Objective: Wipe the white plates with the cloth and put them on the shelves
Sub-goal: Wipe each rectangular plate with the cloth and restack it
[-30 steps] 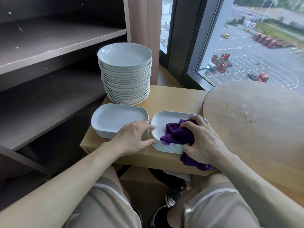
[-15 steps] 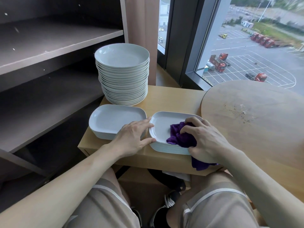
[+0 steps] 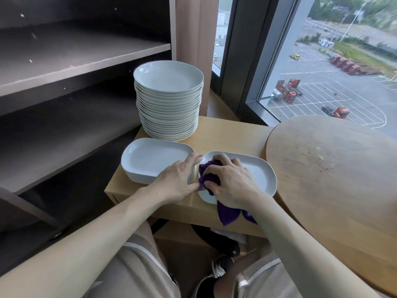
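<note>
Head view looks down on a low wooden side table (image 3: 223, 134), and everything below is placed from it. On its near right part lies a white oblong plate (image 3: 257, 175); the right hand (image 3: 232, 183) is closed around a bunched purple cloth (image 3: 209, 175) and presses it onto that plate's left end, with a tail of cloth hanging over the table's front edge. The left hand (image 3: 178, 179) lies spread and flat, fingertips on the plate's left rim, bracing it rather than clasping anything.

The risk, as I judge it, is the plate's place near the front edge: a firm wipe toward the body could push it off, more so if the bracing hand lifts. The hanging tail could also snag and drag.

On the table's near left part sits a short stack of oblong plates (image 3: 154, 160), just beside the one being wiped. At the table's back left stands a tall stack of round plates (image 3: 169, 100). Left of the table, the dark shelves (image 3: 81, 61) hold no plates. A round wooden tabletop (image 3: 335, 175) overlaps the table's right side.
</note>
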{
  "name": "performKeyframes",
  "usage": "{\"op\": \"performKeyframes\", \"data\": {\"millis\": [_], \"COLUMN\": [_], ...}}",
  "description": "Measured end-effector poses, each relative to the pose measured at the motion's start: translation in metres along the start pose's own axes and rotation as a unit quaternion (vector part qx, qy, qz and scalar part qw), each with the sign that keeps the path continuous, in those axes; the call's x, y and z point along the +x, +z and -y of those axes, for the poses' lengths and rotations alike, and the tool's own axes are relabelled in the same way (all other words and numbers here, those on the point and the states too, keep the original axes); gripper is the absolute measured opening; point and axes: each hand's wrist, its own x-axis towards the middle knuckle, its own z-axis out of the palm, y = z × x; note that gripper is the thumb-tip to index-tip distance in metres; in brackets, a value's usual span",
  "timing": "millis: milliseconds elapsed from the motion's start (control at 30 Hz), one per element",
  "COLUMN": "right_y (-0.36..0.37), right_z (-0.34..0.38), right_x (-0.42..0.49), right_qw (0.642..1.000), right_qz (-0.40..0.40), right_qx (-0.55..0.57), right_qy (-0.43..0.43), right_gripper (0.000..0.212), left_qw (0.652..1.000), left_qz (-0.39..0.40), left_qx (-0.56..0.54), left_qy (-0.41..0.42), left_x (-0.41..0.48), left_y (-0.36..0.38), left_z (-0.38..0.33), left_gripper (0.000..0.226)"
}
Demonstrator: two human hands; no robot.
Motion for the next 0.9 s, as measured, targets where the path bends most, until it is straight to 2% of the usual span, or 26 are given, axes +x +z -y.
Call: {"op": "performKeyframes", "data": {"millis": [200, 400, 533, 733, 900], "right_y": [0.004, 0.020, 0.022, 0.015, 0.008], "right_z": [0.007, 0.027, 0.031, 0.024, 0.016], "right_x": [0.017, 0.023, 0.029, 0.028, 0.024], "right_qw": [0.998, 0.976, 0.965, 0.975, 0.986], "right_qz": [-0.052, -0.150, -0.152, -0.127, -0.101], "right_qx": [0.007, -0.004, 0.032, 0.034, 0.011], "right_qy": [0.033, 0.159, 0.210, 0.179, 0.134], "right_gripper": [0.026, 0.032, 0.035, 0.028, 0.024], "left_qw": [1.000, 1.000, 1.000, 0.999, 0.998], "left_qz": [-0.001, 0.002, -0.005, 0.000, 0.007], "left_qx": [-0.004, 0.017, 0.022, 0.044, 0.057], "left_qy": [-0.016, -0.005, 0.000, 0.024, 0.031], "left_x": [0.000, -0.001, -0.001, 0.001, 0.000], "left_y": [-0.002, -0.002, -0.001, 0.002, 0.002], "left_z": [-0.003, -0.005, -0.004, -0.003, -0.002], "left_gripper": [0.065, 0.057, 0.054, 0.041, 0.049]}}
